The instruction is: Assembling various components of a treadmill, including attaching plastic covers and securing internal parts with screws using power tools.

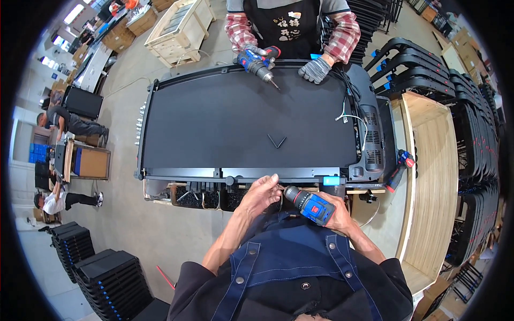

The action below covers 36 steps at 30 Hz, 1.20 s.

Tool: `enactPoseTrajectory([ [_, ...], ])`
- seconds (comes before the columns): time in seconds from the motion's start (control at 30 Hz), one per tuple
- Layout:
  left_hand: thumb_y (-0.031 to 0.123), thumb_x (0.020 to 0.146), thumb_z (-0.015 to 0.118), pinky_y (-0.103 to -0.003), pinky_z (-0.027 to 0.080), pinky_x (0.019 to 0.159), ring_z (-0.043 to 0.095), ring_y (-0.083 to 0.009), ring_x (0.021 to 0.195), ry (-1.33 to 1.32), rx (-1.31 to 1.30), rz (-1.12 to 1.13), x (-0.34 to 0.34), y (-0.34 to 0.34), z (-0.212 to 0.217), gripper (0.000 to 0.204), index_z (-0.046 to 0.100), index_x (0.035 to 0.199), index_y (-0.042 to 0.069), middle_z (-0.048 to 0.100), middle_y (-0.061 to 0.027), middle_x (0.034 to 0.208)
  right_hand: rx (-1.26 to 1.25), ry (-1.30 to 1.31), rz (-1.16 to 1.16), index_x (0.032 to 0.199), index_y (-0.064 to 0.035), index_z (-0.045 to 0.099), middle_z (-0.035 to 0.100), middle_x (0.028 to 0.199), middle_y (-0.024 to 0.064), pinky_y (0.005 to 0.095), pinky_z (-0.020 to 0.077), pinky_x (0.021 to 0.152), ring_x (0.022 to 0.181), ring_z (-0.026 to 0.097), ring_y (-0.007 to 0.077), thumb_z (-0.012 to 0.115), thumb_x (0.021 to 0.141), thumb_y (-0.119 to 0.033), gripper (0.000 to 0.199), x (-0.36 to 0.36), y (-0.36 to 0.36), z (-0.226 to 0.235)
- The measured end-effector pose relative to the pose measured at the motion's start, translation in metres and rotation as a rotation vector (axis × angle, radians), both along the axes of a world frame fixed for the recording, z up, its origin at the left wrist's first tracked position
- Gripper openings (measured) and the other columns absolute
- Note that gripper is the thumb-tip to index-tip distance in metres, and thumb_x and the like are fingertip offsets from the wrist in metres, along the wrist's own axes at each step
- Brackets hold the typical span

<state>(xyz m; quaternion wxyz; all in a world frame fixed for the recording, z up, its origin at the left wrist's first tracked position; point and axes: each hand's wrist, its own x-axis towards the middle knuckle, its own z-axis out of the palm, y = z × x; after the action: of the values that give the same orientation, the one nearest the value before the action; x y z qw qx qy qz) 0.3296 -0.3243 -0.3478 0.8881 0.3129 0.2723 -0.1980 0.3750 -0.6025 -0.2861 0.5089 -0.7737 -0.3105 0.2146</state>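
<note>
**As the right hand steadies a drill, the long black panel lies at eleven o'clock**

In the head view, where twelve o'clock points away from the wearer, the right hand (338, 213) is wrapped round one blue-and-black drill (315, 207). The drill's long axis slants, its chuck aimed at ten o'clock, toward the left hand (258, 196). That left hand has its fingertips drawn narrow just beside the drill's front end; whether a small part sits between them, I cannot tell.

The black flat panel (225, 117) lies at eleven o'clock from the hands, its long axis running nine to three. Its near edge carries a silver-grey rail (262, 173), and the left hand is the nearer of the two to it. On the panel, roughly at one o'clock from the left hand, rests a black V-shaped piece (277, 146).

Counted: one panel, one V-shaped piece, one bright blue block (332, 181) at the near edge, two drills in use. The second, the co-worker's drill (255, 63), is held across the panel near twelve o'clock, its bit toward five. Of the co-worker's two grey gloves, one holds it and the other (314, 70) rests at the far edge. One red-handled power tool (398, 172) sits at two o'clock from the right hand.
</note>
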Motion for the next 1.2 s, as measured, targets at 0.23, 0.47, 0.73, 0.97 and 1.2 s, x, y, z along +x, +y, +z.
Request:
enactPoseTrajectory([
  [0.23, 0.050, 0.096, 0.062, -0.028, 0.058, 0.065, 0.068, -0.0158, 0.075, -0.022, -0.016, -0.012, 0.042, -0.016, 0.021, 0.045, 0.062, 0.106, 0.005, 0.067, -0.0059, 0.087, 0.090, 0.249, -0.318, 0.117, 0.0006, 0.063, 0.070, 0.105, 0.0072, 0.0298, 0.0548, 0.084, 0.091, 0.067, 0.0133, 0.081, 0.079, -0.008, 0.042, -0.014, 0.000, -0.036],
  [0.47, 0.003, 0.087, 0.063, -0.042, 0.053, 0.084, 0.063, -0.0329, 0.096, -0.989, 1.717, -0.443, 0.134, 0.028, 0.019, 0.028, 0.068, 0.112, 0.014, 0.062, -0.0100, 0.104, 0.019, 0.320, -0.504, 0.105, 0.0000, 0.068, 0.073, 0.097, 0.0077, 0.0320, 0.0566, 0.081, 0.088, 0.069, 0.0146, 0.083, 0.079, -0.015, 0.033, -0.018, -0.015, -0.020],
  [0.73, 0.011, 0.088, 0.064, -0.046, 0.052, 0.081, 0.063, -0.0352, 0.094, -1.150, 1.709, -1.018, 0.180, 0.034, 0.040, 0.013, 0.069, 0.100, 0.007, 0.063, -0.0117, 0.101, 0.189, 0.345, -0.657, 0.101, -0.0010, 0.068, 0.069, 0.091, 0.0025, 0.0297, 0.0534, 0.078, 0.084, 0.064, 0.0102, 0.082, 0.079, -0.011, 0.027, -0.036, -0.044, -0.025],
  [0.97, 0.018, 0.087, 0.076, -0.033, 0.055, 0.070, 0.068, -0.0171, 0.072, -0.611, 1.316, -0.439, 0.106, -0.024, 0.007, 0.021, 0.069, 0.095, 0.000, 0.072, -0.0109, 0.079, 0.229, 0.337, -0.710, 0.101, -0.0013, 0.069, 0.070, 0.087, 0.0017, 0.0283, 0.0524, 0.072, 0.078, 0.063, 0.0087, 0.079, 0.080, -0.008, 0.024, -0.038, -0.070, -0.023],
  [1.2, 0.018, 0.084, 0.074, -0.046, 0.052, 0.069, 0.070, -0.0383, 0.077, -0.372, 1.645, -0.407, 0.068, -0.077, 0.003, 0.020, 0.067, 0.085, 0.000, 0.071, -0.0198, 0.081, 0.321, 0.502, -0.738, 0.110, -0.0017, 0.068, 0.074, 0.098, 0.0066, 0.0283, 0.0563, 0.077, 0.088, 0.069, 0.0108, 0.079, 0.078, -0.002, 0.034, -0.028, -0.080, -0.028],
])
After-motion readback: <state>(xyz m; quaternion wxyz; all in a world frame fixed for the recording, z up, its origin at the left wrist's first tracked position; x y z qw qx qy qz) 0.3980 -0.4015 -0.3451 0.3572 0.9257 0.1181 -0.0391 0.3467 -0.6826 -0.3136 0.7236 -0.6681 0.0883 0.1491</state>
